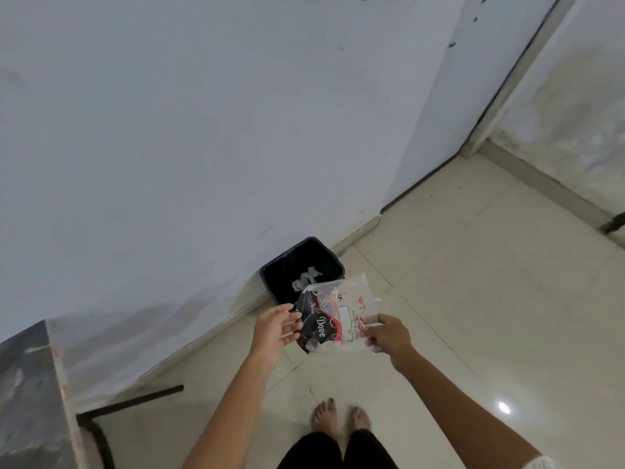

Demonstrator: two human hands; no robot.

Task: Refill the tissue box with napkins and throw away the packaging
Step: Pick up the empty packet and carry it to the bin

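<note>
Fingers of right hand pinch packaging; left hand spread.

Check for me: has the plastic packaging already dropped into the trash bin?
No, the packaging is pinched in the right hand above the floor, short of the dark bin, with the open left hand beside it.

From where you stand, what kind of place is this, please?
Probably a plain room in a home, though I cannot be sure. A dark trash bin stands on the pale tiled floor against a painted wall, a table sits at left, and the person is barefoot.
</note>
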